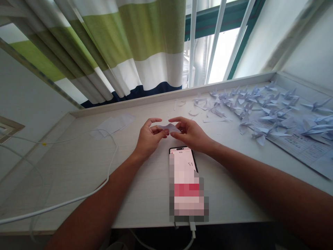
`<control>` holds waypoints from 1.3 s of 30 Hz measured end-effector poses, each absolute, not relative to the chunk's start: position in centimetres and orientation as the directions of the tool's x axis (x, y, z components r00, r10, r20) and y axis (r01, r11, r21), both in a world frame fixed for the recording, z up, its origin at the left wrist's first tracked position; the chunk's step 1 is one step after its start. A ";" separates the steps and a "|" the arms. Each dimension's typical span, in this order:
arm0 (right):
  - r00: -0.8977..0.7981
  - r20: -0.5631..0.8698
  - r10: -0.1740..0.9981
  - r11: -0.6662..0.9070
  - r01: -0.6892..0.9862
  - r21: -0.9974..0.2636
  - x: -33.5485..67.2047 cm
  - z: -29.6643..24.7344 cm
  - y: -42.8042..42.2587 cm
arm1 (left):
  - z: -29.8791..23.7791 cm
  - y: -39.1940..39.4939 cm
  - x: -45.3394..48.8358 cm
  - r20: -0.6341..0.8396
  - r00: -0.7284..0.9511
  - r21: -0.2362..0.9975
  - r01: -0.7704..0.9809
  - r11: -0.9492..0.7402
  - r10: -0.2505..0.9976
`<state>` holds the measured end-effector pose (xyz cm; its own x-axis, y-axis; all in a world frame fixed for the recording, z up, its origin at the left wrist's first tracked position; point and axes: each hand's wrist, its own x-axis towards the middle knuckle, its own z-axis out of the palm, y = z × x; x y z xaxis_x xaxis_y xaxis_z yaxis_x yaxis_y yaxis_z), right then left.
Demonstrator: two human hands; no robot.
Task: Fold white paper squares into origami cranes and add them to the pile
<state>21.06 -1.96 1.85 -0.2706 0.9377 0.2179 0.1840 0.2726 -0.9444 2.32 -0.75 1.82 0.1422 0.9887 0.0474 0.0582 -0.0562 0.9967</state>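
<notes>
Phone [185,173] lies at the pale tabletop's [78,163] near edge, cable [116,150] trailing left. Just beyond, left hand [148,139] and right hand [191,133] hold a pinching grip on one folded paper [170,127]. Rightward, cranes [262,111] crowd; striped curtain [135,45], barred window [221,45] behind.

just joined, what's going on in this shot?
A person sits at a white desk by a window. The left hand and right hand pinch a small folded paper piece between their fingers, just above the desk. A phone lies screen-up right below the hands. A pile of paper cranes lies to the right, flat paper sheets to the left, and a white cable loops across the left side.
</notes>
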 end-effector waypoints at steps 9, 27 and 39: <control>-0.299 0.192 0.935 0.252 0.179 -0.951 20.9 1.9 -2.2 | 2.0 -0.7 1.6 0.038 0.232 0.995 0.080 -0.058 0.972; -0.241 0.354 0.904 0.415 0.695 -0.587 20.6 2.6 -2.6 | 1.7 -1.7 2.4 0.162 0.251 0.930 0.285 -0.233 0.954; -0.138 0.308 0.941 0.335 0.488 -0.806 20.6 2.7 -2.7 | 2.1 -1.8 2.4 0.093 0.235 0.974 0.179 -0.137 0.968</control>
